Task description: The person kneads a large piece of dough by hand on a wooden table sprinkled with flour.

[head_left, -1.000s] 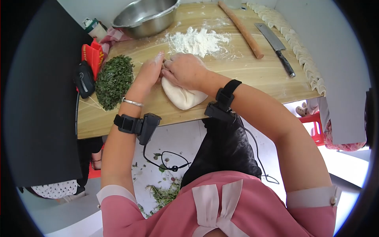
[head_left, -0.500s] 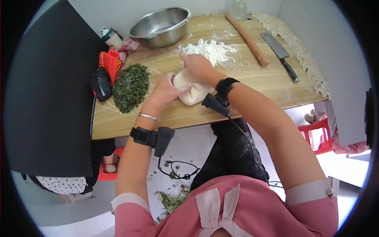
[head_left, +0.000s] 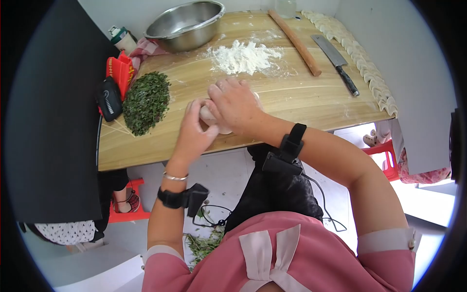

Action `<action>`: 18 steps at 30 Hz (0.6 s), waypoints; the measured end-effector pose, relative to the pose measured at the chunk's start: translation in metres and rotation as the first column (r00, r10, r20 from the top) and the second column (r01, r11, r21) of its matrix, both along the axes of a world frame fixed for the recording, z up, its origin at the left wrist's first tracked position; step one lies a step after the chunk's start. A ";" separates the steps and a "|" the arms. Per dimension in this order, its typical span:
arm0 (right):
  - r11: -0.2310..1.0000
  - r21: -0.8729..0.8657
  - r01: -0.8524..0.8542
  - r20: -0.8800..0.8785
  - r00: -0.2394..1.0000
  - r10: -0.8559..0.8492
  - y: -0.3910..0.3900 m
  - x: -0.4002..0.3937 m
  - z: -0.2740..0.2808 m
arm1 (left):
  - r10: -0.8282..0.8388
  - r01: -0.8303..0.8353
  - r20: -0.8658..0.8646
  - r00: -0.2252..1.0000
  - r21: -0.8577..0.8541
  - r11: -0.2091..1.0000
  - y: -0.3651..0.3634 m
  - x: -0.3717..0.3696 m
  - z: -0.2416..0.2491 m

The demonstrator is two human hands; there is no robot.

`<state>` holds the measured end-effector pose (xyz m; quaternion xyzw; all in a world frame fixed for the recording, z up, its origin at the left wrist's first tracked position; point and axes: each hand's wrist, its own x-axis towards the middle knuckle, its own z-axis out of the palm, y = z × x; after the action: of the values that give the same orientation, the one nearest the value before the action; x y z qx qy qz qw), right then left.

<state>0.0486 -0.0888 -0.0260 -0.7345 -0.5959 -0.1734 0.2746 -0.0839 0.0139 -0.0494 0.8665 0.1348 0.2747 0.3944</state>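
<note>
A lump of pale dough [head_left: 208, 116] lies on the wooden table near its front edge, mostly covered by my hands. My left hand [head_left: 194, 131] curves around its left side, thumb and fingers gripping it. From above, my right hand [head_left: 234, 106] presses on the dough with its fingers bent over the far side. White flour [head_left: 245, 58] is heaped just beyond my hands. A pile of chopped green leaves [head_left: 147, 102] sits to the left of them.
A steel bowl [head_left: 187, 29] stands at the back left. A rolling pin [head_left: 296, 43], a cleaver [head_left: 335, 58] and a row of dumplings [head_left: 360, 59] lie on the right. A black case [head_left: 110, 99] and red packet [head_left: 119, 73] are at the left edge.
My right hand has come down over the dough, which was spread and folded between both hands and is now more compact. The view has shifted slightly.
</note>
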 end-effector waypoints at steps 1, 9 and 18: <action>1.000 -0.011 0.011 -0.005 1.000 -0.011 0.004 0.002 -0.001 | -0.143 0.126 -0.057 0.988 -0.227 0.966 0.010 -0.005 -0.002; 0.991 -0.094 0.099 0.002 0.995 -0.099 0.062 0.030 -0.005 | -0.003 0.067 0.105 0.995 -0.608 0.791 0.013 0.002 -0.005; 0.986 0.165 -0.004 -0.567 0.818 0.098 0.087 0.086 -0.008 | 0.135 -0.150 -0.080 0.988 -0.221 0.964 0.012 0.015 -0.010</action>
<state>0.1348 -0.0017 -0.0340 -0.7126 -0.4898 0.0168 0.5021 -0.0691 0.0262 -0.0591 0.8123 0.2400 0.2571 0.4653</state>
